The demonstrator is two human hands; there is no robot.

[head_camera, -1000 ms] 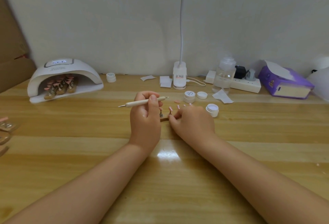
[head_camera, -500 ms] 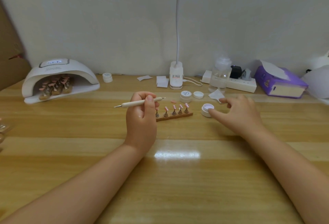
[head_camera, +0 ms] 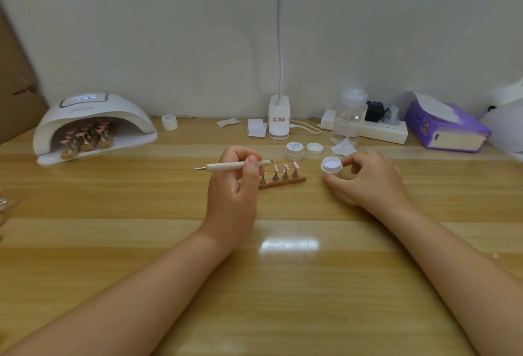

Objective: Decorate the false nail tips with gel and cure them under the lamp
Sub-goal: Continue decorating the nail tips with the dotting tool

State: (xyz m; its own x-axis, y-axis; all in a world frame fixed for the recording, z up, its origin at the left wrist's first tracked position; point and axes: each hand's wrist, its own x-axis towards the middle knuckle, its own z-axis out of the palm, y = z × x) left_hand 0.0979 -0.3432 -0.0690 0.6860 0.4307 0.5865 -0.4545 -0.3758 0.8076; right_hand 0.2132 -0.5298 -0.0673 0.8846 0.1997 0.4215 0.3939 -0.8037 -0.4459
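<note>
Head view: the right hand (head_camera: 368, 183), half a second ago reaching with fingers spread, now curls thumb and fingers round the open gel pot (head_camera: 331, 166), just right of the nail stand (head_camera: 283, 181). The left hand (head_camera: 236, 185) keeps its pinch on the dotting pen (head_camera: 235, 165), level, at the stand's left end. The stand's pink tips are unmoved. Far left of the stand, the curing lamp (head_camera: 93, 126) shelters more tips.
</note>
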